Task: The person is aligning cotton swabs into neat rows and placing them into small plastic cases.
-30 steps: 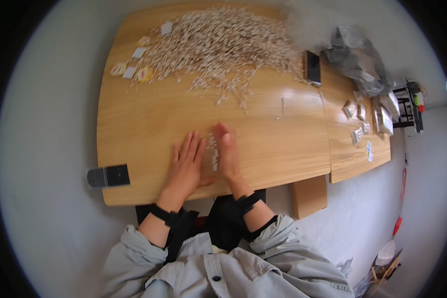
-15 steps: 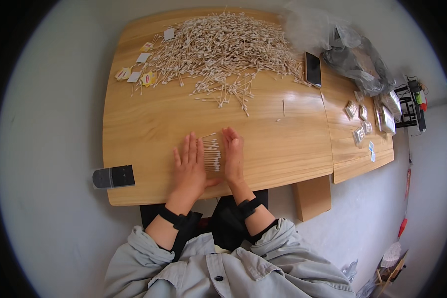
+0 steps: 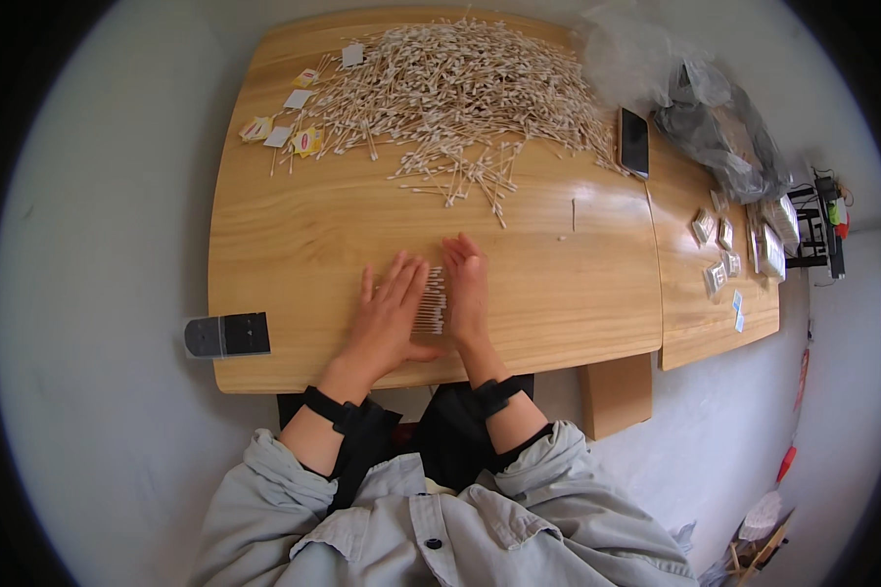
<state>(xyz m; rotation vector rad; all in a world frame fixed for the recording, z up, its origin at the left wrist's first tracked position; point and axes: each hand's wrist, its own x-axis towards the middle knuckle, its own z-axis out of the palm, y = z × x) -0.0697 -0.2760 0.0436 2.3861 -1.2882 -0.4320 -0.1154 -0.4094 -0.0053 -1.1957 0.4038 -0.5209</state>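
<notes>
A row of cotton swabs [image 3: 432, 305] lies side by side on the wooden table near its front edge, their white tips forming a column between my hands. My left hand [image 3: 390, 308] rests over the left part of the row, fingers stretched out and thumb pointing toward the right hand. On the other side, my right hand [image 3: 467, 293] stands on its edge along the swab tips, fingers slightly bent and apart from a full grip. Part of the row is hidden under the left hand. Farther back spreads a large heap of loose swabs [image 3: 470, 88].
Small white and yellow cards [image 3: 307, 141] lie left of the heap. A phone [image 3: 632, 143] and grey plastic bags [image 3: 724, 127] are at the right, with small swab packs [image 3: 716, 278] below. A black sleeve-like item [image 3: 227, 336] overhangs the left edge. A cardboard box [image 3: 617, 396] stands beneath.
Both hands have come closer together around the row, the left shifting right and the right hand slightly up. The slanted swab at the row's top no longer shows. The whole view has shifted slightly.
</notes>
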